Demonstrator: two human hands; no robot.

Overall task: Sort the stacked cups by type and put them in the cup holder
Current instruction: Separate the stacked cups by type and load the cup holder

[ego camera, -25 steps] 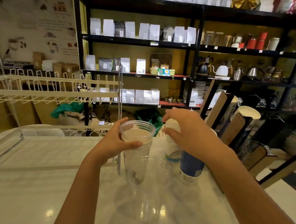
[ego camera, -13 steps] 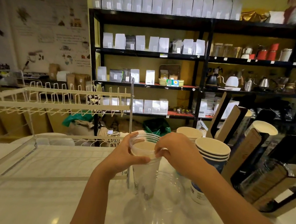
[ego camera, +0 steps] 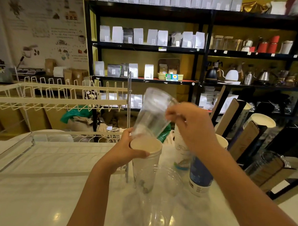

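Observation:
My left hand grips the rim of a mixed cup stack standing on the counter; a paper cup sits at its top inside clear plastic ones. My right hand holds a clear plastic cup by its rim, lifted and tilted just above the stack. A second clear cup stands in front of the stack. A blue-printed paper cup stack and a white paper cup stack stand to the right. The wooden cup holder at the right has slanted slots with cups in them.
A white wire dish rack fills the left half of the white marble counter. Black shelves with bags, kettles and jars stand behind. The counter's right edge runs just past the cup holder.
My right hand has pulled a clear cup up out of the stack and tilted it; half a second ago it pinched the rim. The paper cup rim now shows on top.

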